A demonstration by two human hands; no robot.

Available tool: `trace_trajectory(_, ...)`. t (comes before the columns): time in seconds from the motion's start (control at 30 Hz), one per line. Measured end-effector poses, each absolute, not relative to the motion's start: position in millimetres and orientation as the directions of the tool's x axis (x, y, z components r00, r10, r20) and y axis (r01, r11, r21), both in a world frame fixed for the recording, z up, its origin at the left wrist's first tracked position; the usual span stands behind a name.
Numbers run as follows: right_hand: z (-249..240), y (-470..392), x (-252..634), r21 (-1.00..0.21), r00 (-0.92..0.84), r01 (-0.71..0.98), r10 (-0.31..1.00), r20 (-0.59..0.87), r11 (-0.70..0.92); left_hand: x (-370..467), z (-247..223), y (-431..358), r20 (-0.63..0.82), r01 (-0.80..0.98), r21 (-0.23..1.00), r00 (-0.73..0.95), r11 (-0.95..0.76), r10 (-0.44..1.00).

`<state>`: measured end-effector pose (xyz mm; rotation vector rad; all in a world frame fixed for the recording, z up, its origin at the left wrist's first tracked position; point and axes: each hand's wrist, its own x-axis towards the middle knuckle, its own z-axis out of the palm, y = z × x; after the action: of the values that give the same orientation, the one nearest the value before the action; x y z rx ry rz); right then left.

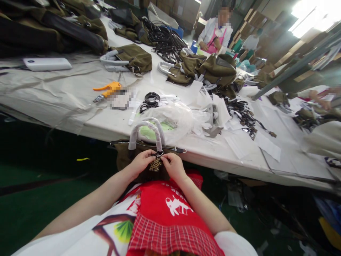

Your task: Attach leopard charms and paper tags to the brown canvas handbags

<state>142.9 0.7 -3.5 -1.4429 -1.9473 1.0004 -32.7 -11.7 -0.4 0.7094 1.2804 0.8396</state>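
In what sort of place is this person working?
It is probably a bag factory or workshop. Several similar olive bags lie along the long white table, with a heap of dark straps among them, and cardboard boxes stand in the background.

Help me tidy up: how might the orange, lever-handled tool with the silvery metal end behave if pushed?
The orange tool probably stays stiff, given its solid-looking body. Its silvery metal end may make it nose-heavy. With its orange lever jutting out, it would likely slide rather than roll.
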Motion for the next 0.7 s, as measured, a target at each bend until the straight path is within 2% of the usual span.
trace_trajectory(0.23,-12,4,140,-0.901,-0.231,0.425,0.952,-0.199,-0.085,-31,-3,-13,-0.553,-0.227,0.795,0.108,0.562,0.826)
trace_trajectory(0.33,-16,5,139,-0.913,-0.201,0.386,0.954,-0.222,-0.131,-32,-4,-14,-0.523,-0.161,0.837,0.049,0.523,0.851)
trace_trajectory(0.53,-9,2,136,-0.857,-0.184,0.515,0.976,-0.115,-0.004,-37,-9,-11,-0.33,0.249,0.916,0.025,0.314,0.943)
trace_trajectory(0.7,0,2,136,-0.783,-0.212,0.61,0.977,-0.015,0.121,-40,-9,-10,-0.213,0.387,0.905,0.049,0.178,0.976)
